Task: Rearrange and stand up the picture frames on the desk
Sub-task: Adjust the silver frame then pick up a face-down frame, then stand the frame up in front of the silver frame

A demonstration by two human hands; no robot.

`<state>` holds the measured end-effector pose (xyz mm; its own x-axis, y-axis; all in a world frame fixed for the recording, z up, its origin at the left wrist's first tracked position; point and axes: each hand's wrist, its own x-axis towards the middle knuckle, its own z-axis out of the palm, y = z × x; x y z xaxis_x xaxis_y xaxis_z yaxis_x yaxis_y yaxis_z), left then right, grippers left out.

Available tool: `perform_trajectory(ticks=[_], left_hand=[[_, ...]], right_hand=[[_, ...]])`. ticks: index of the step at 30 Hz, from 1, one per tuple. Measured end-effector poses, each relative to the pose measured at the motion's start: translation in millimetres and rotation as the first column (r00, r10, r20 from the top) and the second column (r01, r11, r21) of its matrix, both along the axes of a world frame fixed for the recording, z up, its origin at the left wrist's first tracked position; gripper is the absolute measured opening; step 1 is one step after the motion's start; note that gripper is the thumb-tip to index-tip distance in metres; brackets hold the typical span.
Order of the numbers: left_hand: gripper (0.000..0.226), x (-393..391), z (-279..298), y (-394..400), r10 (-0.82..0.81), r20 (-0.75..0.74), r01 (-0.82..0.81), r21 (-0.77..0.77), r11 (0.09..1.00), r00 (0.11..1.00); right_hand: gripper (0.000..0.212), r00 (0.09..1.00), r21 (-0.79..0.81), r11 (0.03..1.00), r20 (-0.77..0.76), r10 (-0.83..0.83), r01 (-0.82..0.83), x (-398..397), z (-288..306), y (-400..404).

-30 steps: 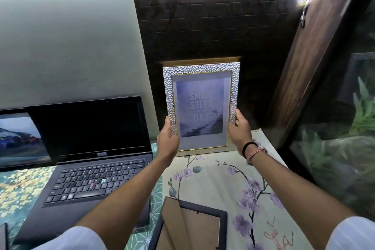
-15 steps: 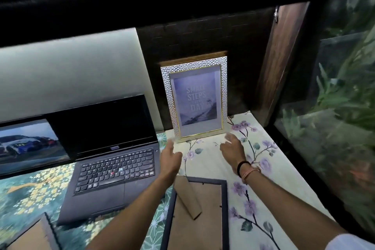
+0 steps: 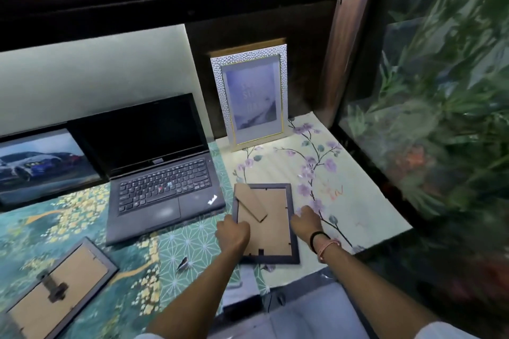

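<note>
Dark frame point(image 3: 265, 224) face-down on worktop, right of laptop point(image 3: 162, 173). Left hand point(image 3: 232, 232) curled on left edge, right hand point(image 3: 307, 221) apparently loose at right edge. Light, stiff, likely glass-fronted; lift by side rails.

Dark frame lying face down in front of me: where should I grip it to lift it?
Take the dark frame by its two long side edges, left hand and right hand coming from either side. It lies flat, back up, and the cardboard stand is probably too flimsy to pull on.
</note>
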<state>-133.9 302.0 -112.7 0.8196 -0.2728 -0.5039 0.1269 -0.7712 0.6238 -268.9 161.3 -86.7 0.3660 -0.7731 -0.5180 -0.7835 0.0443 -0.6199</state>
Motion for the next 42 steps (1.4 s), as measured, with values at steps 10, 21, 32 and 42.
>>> perform_trajectory(ticks=[10,21,32,42], left_hand=[[0.036,15.0,38.7,8.0,-0.082,-0.098,0.07,-0.119,0.99,0.992],[0.02,88.8,94.8,-57.1,0.002,-0.442,-0.223,-0.448,0.866,0.897],[0.036,84.0,53.7,-71.0,-0.388,-0.127,0.32,-0.368,0.873,0.913],[0.037,86.9,43.0,-87.9,-0.404,-0.166,0.296,-0.448,0.844,0.899]], right_hand=[[0.021,0.995,0.095,0.995,0.103,0.001,-0.011,-6.6,23.9,-6.7],[0.03,0.741,0.393,0.92,0.617,-0.265,0.002,-10.4,60.7,-87.4],[0.018,0.813,-0.013,0.997,0.577,0.073,-0.08,10.2,12.3,-107.8],[0.024,0.83,-0.088,0.991,0.543,0.129,-0.097,4.5,5.9,-109.7]])
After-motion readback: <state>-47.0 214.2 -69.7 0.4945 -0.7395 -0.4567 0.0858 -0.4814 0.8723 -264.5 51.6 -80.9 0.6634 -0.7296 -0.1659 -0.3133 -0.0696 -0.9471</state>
